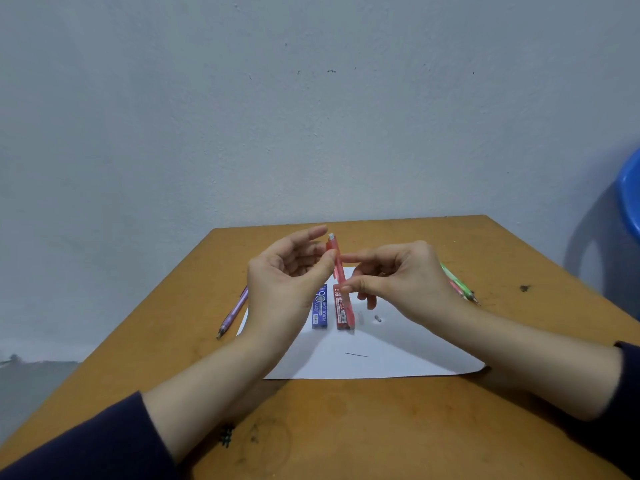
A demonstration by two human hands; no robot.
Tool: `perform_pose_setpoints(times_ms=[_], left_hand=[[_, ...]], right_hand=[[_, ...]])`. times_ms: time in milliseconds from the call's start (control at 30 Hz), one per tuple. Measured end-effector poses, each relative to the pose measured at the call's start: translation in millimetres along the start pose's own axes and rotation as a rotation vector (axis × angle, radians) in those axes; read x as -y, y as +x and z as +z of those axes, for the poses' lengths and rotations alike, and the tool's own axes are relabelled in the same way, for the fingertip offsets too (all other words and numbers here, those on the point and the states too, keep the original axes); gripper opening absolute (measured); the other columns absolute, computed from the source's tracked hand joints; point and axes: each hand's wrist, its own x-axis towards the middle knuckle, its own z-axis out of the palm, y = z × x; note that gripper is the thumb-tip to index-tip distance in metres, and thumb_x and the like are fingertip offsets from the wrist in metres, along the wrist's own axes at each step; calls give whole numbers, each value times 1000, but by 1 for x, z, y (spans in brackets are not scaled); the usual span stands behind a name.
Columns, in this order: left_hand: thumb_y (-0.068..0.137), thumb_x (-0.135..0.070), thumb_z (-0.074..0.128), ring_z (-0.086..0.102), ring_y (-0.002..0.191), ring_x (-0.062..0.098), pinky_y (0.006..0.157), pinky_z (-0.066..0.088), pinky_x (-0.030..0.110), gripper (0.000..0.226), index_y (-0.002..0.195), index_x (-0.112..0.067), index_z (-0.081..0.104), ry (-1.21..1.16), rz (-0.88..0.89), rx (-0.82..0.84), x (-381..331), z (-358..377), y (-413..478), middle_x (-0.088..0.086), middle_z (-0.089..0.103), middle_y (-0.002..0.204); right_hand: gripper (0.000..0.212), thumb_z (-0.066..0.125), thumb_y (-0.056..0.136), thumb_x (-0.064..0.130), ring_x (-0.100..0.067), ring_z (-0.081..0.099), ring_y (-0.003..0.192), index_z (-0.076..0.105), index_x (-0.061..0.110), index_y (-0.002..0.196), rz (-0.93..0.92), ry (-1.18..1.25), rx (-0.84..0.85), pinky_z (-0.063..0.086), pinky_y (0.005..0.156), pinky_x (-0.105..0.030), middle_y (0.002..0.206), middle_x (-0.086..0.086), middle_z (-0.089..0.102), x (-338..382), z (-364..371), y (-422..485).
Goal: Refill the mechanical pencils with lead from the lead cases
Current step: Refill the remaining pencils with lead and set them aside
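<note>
Red mechanical pencil, likely light, stiff and slick, is held upright above the paper on the tabletop, pinched high by the left hand and lower by the right hand, safest gripped mid-barrel.

The right hand hides most of the green pencil. The frame edge crops the blue plastic object.

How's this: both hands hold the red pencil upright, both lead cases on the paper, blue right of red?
No: the head view shows the blue lead case left of the red lead case. Left hand and right hand do hold the red mechanical pencil upright; both cases lie on the paper.
</note>
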Motion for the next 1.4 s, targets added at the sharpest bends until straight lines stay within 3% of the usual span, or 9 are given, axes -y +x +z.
perform_pose_setpoints(times_ms=[133, 300, 433, 567, 733, 900, 1000, 1200, 1400], left_hand=[[80, 0, 71, 67, 76, 5, 73, 51, 15, 24, 94, -19, 71, 6, 11, -14, -1, -1, 0, -6, 72, 76], [83, 1, 68, 68, 79, 11, 74, 54, 21, 23, 90, -21, 71, 3, 36, -18, -1, 0, 0, -2, 72, 81], [85, -2, 66, 71, 77, 16, 70, 54, 21, 18, 91, -18, 71, -12, 29, -7, -3, 0, 0, -2, 72, 77], [88, -10, 65, 70, 77, 17, 72, 56, 26, 12, 94, -18, 71, 28, 20, -7, -2, 0, 1, 4, 71, 81], [89, -13, 64, 66, 73, 13, 63, 53, 23, 13, 100, -14, 71, 66, 13, 20, 3, -1, 3, 8, 69, 82], [89, -15, 65, 62, 68, 9, 61, 49, 20, 12, 99, -18, 72, 98, -4, 8, 11, -2, 6, 0, 68, 74], [89, -17, 65, 58, 63, 6, 61, 48, 19, 14, 101, -17, 73, 132, -11, 18, 13, -4, 7, 0, 66, 71], [88, -16, 66, 61, 66, 4, 64, 48, 19, 15, 100, -23, 73, 183, -35, 71, 13, -4, 7, -3, 69, 77], [82, -16, 72, 70, 78, 15, 70, 56, 23, 13, 93, -23, 74, 169, -96, 146, 12, -2, 3, -4, 75, 85]], right_hand=[[31, 78, 69, -2, -18, 60, 51, 71, 10, 96, 158, 38, 84, 50, 50, -26, 62, -7, 70, 2, -15, 15], [28, 77, 73, -2, -12, 60, 58, 72, 6, 99, 253, -181, 177, 52, 57, -21, 75, -9, 72, -7, -31, 23], [22, 83, 70, 14, -13, 62, 68, 75, 24, 88, 325, -369, 283, 53, 69, -27, 73, 1, 72, -20, -34, 26], [20, 84, 60, 39, -3, 62, 72, 75, 37, 77, 397, -619, 373, 44, 80, -30, 70, 14, 70, -29, -35, 24], [14, 82, 71, 27, -3, 55, 68, 76, 30, 84, 395, -658, 434, 40, 65, -18, 65, 15, 64, -23, -31, 21], [7, 81, 72, 29, -5, 61, 74, 75, 32, 72, 381, -685, 479, 46, 67, -22, 74, 13, 71, -21, -34, 21], [8, 81, 67, 38, -7, 64, 81, 74, 37, 69, 362, -720, 474, 43, 83, -35, 75, 14, 71, -22, -36, 23], [10, 78, 75, 10, -12, 59, 65, 76, 20, 75, 301, -380, 288, 52, 69, -32, 72, -7, 72, -10, -40, 25], [8, 73, 77, 3, -10, 65, 63, 73, 10, 79, 271, -9, 73, 54, 66, -21, 66, -7, 71, 2, -34, 23]])
